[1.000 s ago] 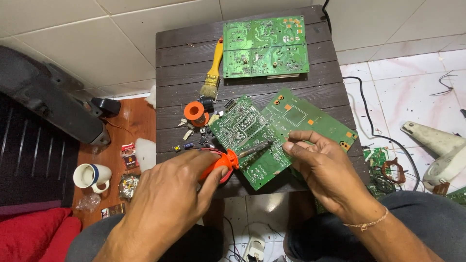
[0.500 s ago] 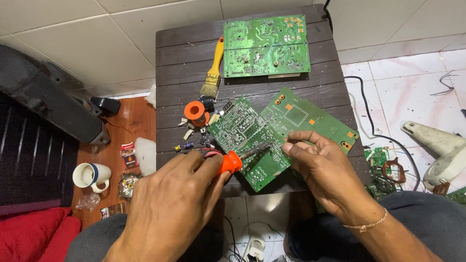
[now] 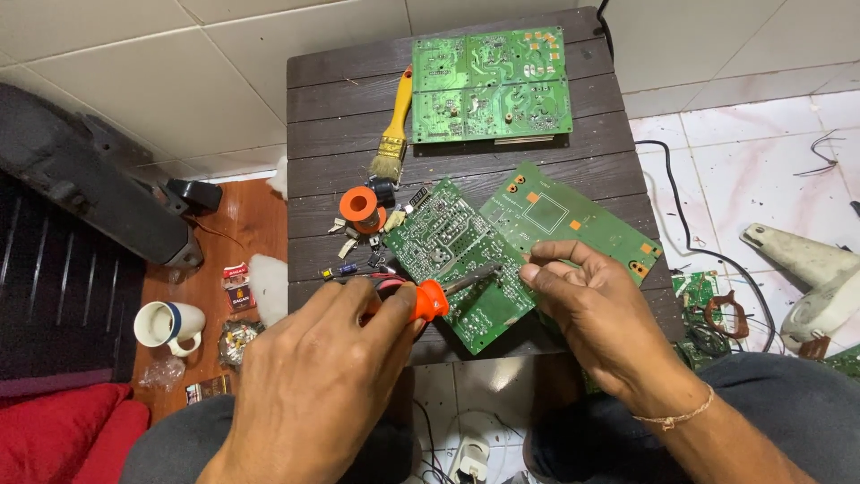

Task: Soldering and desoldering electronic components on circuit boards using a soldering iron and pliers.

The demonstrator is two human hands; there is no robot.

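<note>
My left hand grips an orange-handled soldering iron whose metal tip reaches onto a green circuit board on the dark wooden table. My right hand rests on that board's right side, fingers pinched together at a point just beside the iron's tip; what they pinch is too small to tell. A second green board lies partly under the first, to the right.
A large green board lies at the table's far end beside a yellow brush. An orange solder spool and small parts sit left of the boards. A mug, a black cable and a white tool lie on the floor.
The left hand has shifted slightly right and forward, bringing the iron's tip further onto the board. The right hand stays pinched at the same spot.
</note>
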